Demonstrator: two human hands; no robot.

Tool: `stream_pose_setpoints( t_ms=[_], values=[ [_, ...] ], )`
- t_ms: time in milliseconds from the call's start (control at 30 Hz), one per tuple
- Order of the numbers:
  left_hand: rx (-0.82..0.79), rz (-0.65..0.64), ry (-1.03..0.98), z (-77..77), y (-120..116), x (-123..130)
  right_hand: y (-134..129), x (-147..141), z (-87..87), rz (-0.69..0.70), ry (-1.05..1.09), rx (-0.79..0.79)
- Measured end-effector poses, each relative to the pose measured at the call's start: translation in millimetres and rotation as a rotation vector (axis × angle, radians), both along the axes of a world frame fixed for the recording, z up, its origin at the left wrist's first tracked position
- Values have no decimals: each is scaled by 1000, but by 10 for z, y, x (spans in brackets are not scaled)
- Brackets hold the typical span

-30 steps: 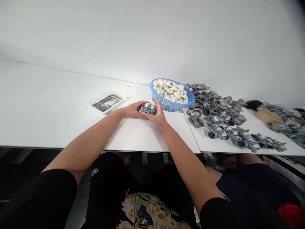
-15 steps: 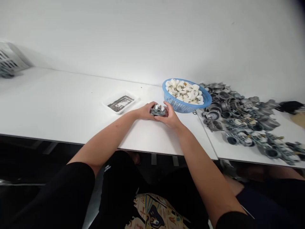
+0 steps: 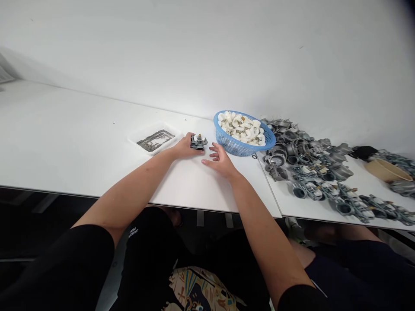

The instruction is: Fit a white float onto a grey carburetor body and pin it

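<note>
Left hand [image 3: 184, 148] clasps metal carburetor body [image 3: 199, 141]: rigid, hefty, knobbly; grip flanks. Right hand [image 3: 220, 160] splayed, empty.

Left hand [image 3: 183, 149] grips a small grey metal part [image 3: 199, 142] on the white table [image 3: 81, 142], fingers wrapped on its near side. Right hand [image 3: 220, 160] lies open, palm down, just off the part at its 4 o'clock, not touching. Blue basket [image 3: 244, 139] of white pieces at the part's 3 o'clock; clear tray [image 3: 154, 139] of thin metal bits at 9. Heap of grey castings [image 3: 311, 166] beyond the basket.
</note>
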State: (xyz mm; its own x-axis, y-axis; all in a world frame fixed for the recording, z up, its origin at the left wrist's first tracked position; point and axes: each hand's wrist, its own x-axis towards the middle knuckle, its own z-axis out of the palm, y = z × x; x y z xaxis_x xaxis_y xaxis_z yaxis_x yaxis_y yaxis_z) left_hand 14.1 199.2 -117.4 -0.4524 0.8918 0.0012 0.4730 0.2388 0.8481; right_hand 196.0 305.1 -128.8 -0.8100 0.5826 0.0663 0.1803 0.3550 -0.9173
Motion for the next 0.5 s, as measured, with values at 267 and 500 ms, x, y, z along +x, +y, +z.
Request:
stream_pose_setpoints(
  t_ms=[267,500],
  values=[
    [-37,-63,117,-21,12,-26,11,2,-13,23,-11,56],
    [-179,37,156,44,7,-23,11,-3,-26,21,-15,46]
  ],
)
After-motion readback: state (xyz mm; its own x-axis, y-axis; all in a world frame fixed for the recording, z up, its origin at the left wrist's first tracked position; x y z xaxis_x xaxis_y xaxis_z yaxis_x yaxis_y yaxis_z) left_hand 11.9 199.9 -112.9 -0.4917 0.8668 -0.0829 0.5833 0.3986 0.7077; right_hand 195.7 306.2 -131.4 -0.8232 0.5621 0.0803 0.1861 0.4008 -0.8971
